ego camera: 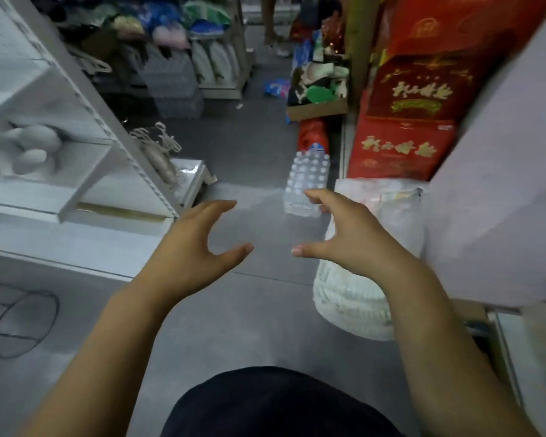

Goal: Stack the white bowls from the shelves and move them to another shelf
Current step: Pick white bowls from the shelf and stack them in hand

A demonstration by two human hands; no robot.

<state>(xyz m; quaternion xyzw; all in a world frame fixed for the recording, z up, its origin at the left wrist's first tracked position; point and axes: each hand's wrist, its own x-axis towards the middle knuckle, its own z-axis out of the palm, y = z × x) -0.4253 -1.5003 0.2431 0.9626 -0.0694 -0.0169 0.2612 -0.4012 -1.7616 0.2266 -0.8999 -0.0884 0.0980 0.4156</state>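
Both hands hover empty over the grey aisle floor, palms facing each other. My left hand [199, 244] has loosely curved fingers and holds nothing. My right hand [344, 231] mirrors it about a hand's width away, thumb pointing left, also empty. A white shelf unit [85, 171] stands at the left with rounded white items [29, 149] on its lower shelf; blur keeps me from telling whether they are bowls. A stack of white ribbed ware [350, 298] wrapped in clear plastic sits on the floor just under my right wrist.
A shrink-wrapped pack of water bottles [306, 181] lies on the floor ahead. Red gift boxes [404, 146] are piled at the right beside a pale panel [498, 190]. A wire stand [19, 323] sits at lower left. A person's legs [275, 26] stand far down the aisle.
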